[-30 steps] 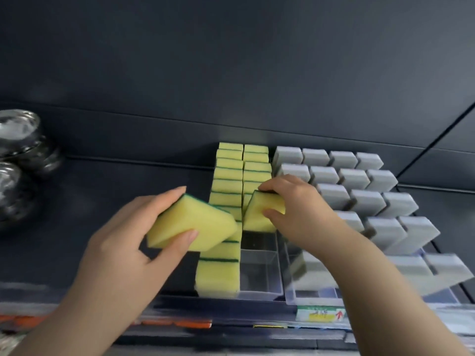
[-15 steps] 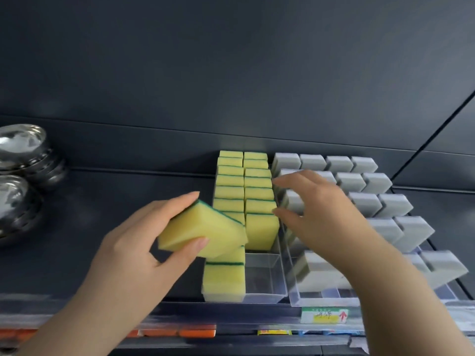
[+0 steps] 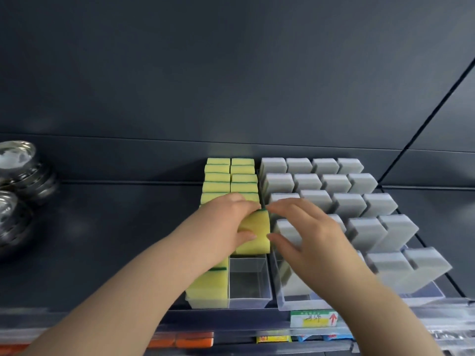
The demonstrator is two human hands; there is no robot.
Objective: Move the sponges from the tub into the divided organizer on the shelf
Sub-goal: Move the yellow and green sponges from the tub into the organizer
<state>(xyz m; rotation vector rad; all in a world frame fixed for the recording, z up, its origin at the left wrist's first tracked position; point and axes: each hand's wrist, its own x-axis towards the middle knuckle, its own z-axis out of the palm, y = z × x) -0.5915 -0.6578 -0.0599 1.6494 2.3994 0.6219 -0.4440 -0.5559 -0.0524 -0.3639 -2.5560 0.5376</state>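
A clear divided organizer [image 3: 267,291] stands on the dark shelf, with two rows of yellow-and-green sponges standing on edge. My left hand [image 3: 226,227] grips a yellow sponge [image 3: 257,235] in the right row, thumb on its front face and fingers over its top. My right hand [image 3: 305,232] hovers just right of that sponge with fingers spread and relaxed, holding nothing. The front cell of the right row shows bare clear plastic. The tub is out of view.
A second clear organizer [image 3: 295,303] on the right holds several rows of grey sponges [image 3: 359,204]. Stacked steel bowls [image 3: 18,176] sit at the far left. A price label [image 3: 313,318] marks the shelf's front edge. Dark back panels rise behind.
My left hand carried its sponge right and forward into the right row, against the sponge set there earlier. My right hand let go of that earlier sponge and now hovers open beside it.
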